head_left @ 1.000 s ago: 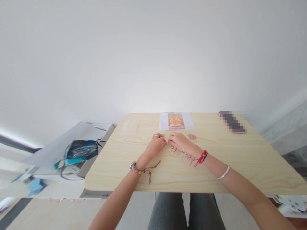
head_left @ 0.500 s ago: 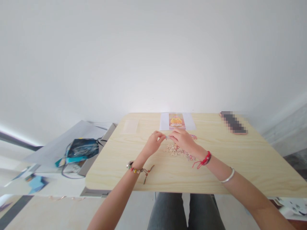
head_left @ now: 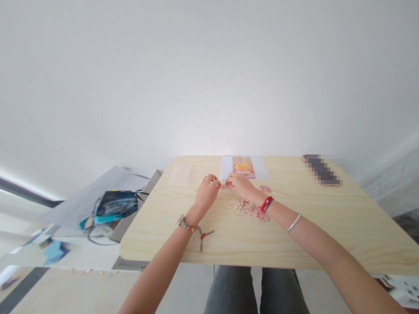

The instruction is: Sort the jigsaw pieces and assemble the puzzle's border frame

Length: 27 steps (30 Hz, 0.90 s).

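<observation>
My left hand [head_left: 207, 193] and my right hand [head_left: 242, 187] meet just in front of the printed sheet, fingers pinched. Between their fingertips is a small light-coloured bit of jigsaw puzzle [head_left: 224, 186], partly covered by the fingers; how many pieces it has I cannot tell. Below my right hand lies a loose pile of jigsaw pieces [head_left: 240, 207], some plain tan, others pink and red. A small pinkish puzzle clump [head_left: 266, 189] rests to the right of that hand. Behind both hands lies the sheet [head_left: 226, 165] with a picture [head_left: 244, 167] of a yellow figure.
A phone [head_left: 322, 170], blurred out, lies at the table's back right. Near the back left is a pale, see-through sheet [head_left: 181, 174]. Left of the wooden table [head_left: 294, 235], a dark plastic-wrapped packet [head_left: 118, 203] sits beside a cord. A white wall stands behind.
Both hands have shifted slightly left, still pinching at the puzzle bit. The pinkish clump and more of the pile now show from behind my right hand. The view has tilted slightly.
</observation>
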Available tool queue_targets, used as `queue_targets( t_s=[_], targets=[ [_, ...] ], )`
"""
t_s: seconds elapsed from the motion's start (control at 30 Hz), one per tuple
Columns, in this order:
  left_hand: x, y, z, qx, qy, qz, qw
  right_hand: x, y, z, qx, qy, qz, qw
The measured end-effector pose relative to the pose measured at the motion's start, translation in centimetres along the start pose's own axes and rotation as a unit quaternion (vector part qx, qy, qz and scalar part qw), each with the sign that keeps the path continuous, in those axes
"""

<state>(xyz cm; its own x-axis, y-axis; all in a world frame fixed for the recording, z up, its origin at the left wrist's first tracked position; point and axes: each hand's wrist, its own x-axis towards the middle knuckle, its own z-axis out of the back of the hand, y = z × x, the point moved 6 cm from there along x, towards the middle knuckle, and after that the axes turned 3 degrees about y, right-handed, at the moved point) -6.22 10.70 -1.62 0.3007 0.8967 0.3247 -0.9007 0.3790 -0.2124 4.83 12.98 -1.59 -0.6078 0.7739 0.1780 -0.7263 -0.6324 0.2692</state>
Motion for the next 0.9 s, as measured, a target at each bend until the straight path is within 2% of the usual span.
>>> queue_targets(
  t_s=[0.13,0.3,0.4,0.5,0.7,0.9],
  targets=[
    [0.2,0.5,-0.8,0.006,0.014,0.009,1.000,0.2,0.1,-0.3,-0.027,0.014,-0.008,1.000],
    [-1.2,0.7,-0.3,-0.010,0.007,0.012,1.000,-1.9,0.3,0.7,-0.014,0.010,-0.003,1.000],
    [-2.7,0.1,0.1,-0.045,0.011,-0.011,0.999,-3.8,0.5,1.3,0.026,0.025,0.009,0.999],
    [-3.5,-1.3,-0.2,-0.075,0.038,-0.039,0.996,-5.3,0.8,1.2,0.030,0.050,0.004,0.998],
    [-2.7,-3.4,-1.5,-0.084,0.072,-0.068,0.991,-5.8,1.5,0.1,-0.060,0.063,-0.037,0.995],
    [-2.0,-3.4,-2.2,-0.114,0.080,-0.076,0.987,-5.7,2.2,0.0,-0.097,0.065,-0.025,0.993]
  ],
)
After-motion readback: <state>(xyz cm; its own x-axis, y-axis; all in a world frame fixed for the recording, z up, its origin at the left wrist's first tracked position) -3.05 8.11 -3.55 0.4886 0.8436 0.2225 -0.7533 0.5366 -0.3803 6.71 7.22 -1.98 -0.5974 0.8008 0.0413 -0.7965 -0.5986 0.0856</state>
